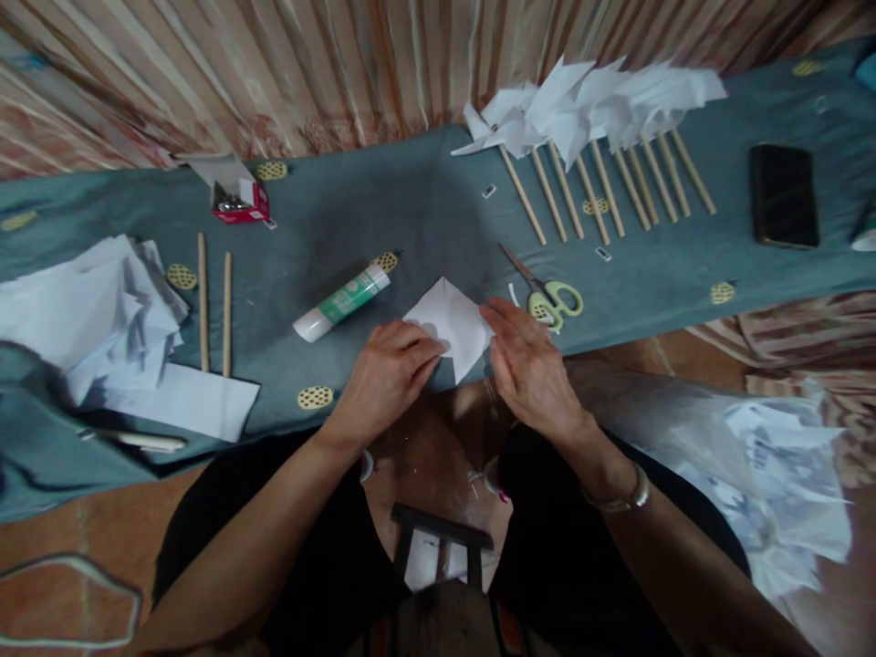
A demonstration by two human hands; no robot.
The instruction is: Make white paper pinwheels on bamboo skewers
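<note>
A white folded sheet of paper lies at the front edge of the cloth-covered table, with creases meeting along its middle. My left hand pinches its left side, thumb and fingertips closed over the lower edge. On the right side, my right hand has its fingers and thumb around the paper's edge. A glue stick with a green label lies just beyond my left hand. Past my right hand are scissors with pale green handles, beside a thin paper scrap.
Paper pinwheels on wooden sticks line the back right, near a black phone. Leftward are a red box of small metal pieces, two wooden sticks, stacked papers and a pen-like tool. A plastic bag of pinwheels sits lower right.
</note>
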